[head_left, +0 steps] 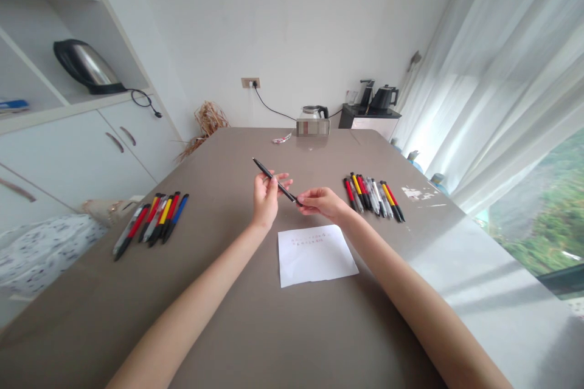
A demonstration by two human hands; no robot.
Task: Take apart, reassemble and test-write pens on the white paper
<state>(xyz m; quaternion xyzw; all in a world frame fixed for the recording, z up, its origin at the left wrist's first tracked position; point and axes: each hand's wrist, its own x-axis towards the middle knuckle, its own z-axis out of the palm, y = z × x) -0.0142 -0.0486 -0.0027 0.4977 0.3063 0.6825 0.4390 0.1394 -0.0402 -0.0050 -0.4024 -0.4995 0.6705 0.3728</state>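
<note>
1. Head view, the thing in hand: a slim black pen (261, 166) is held in the air above the grey-brown table (228, 328), just beyond a white sheet of paper (314, 253) on which a few faint lines are written near the top edge. The pen slants from its far end at the upper left down to its near end at the lower right.
2. Head view, handling: the pen is judged to be light, stiff and smooth, so it may roll or slip between the fingers. It is best taken on the barrel near the middle, not at the thin end.
3. Head view, left hand (266, 197): it is raised with the wrist bent up and the fingers closed around the middle of the pen. The forearm is stretched out over the table.
4. Head view, right hand (322, 202): it is turned palm down, and the lower end of the pen is pinched between thumb and fingertips. Whether that end is a cap or a tip cannot be told.
5. Head view, surroundings: a left row of pens (152, 219) and a right row of pens (373, 196), in mixed colours, are laid on the table well apart from the hands. A kettle (86, 67) is seen on a shelf at the left, and a white curtain (493, 73) at the right.
</note>
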